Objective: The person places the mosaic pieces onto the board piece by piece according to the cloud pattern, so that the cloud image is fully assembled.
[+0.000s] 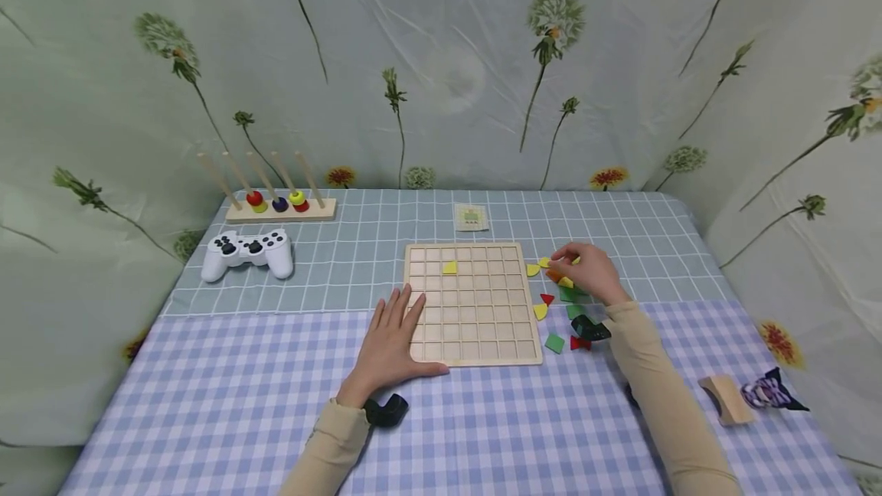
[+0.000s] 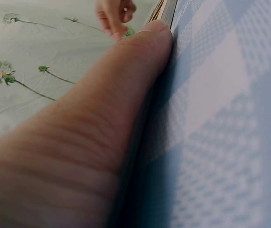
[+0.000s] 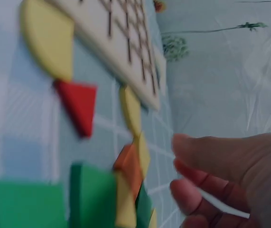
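The grid board (image 1: 485, 312) lies mid-desk (image 1: 503, 427), 1 yellow square (image 1: 449, 268) near its far edge. The left grip (image 1: 390, 339), fingers spread, touches the board's near left corner. The right grip (image 1: 586, 270), fingers loosely bent around nothing visible, hovers over loose coloured pieces (image 1: 567, 295).

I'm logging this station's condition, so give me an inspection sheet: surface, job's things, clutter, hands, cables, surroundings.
Surface: table cover, blue and white checks in front, greyer at the back.
Job's things: wooden grid board, one yellow piece on it; loose yellow, red, green and orange pieces to its right.
Clutter: white controller and peg stand with rings at left, square card behind the board, wooden block at right.
Hands: left hand spread against the board's left side; right hand by the loose pieces, fingers bent, no held piece visible.
Cables: nothing seen.
Surroundings: flower-printed backdrop.
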Demonstrator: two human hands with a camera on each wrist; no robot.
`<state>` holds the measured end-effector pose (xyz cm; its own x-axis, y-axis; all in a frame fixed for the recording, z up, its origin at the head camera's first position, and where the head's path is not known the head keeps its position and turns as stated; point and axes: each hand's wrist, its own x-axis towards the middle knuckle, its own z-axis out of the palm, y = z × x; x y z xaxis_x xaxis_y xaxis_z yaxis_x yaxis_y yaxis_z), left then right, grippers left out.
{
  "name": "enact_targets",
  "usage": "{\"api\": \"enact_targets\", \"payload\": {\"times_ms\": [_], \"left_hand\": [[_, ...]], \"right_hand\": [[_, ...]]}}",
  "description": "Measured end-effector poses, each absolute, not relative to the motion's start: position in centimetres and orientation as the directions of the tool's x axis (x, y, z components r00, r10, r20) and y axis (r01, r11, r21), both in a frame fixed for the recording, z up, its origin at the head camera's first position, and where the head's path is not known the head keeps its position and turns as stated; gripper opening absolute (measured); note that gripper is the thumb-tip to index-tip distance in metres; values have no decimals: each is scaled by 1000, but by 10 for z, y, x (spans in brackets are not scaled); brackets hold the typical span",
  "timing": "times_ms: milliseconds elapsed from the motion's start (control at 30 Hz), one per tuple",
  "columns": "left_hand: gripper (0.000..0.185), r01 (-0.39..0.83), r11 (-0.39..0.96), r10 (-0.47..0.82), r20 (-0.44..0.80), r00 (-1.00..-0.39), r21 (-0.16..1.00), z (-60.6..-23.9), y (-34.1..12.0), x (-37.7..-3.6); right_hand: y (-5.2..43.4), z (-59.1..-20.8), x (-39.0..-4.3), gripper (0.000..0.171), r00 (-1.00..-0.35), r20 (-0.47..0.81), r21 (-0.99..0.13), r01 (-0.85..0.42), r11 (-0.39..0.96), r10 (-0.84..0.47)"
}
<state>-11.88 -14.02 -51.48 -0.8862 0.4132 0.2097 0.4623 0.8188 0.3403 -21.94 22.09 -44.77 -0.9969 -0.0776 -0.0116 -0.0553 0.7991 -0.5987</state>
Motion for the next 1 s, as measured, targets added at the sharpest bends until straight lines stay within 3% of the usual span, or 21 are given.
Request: {"api": "enact_targets", "payload": {"times_ms": [200,467,767,1000], "left_hand": [[120,454,826,409,199,-891,335,-514,-142,-119],[120,462,823,417,201,-886,330,-514,-141,-119],[120,465,817,418,206,-885,341,-513,-140,-119],[120,459,820,415,197,-888,341,-514,-140,-119]], "right_hand": [[229,-452,-216,36,-994,-85,-527,-9,850,-63],[227,-455,-215,35,-995,-78,-486,-10,874,-55],[223,-453,-215,34,-988,-154,-506,55,861,-27],[218,-454,-211,26,-994,-93,-538,6,843,-52]]}}
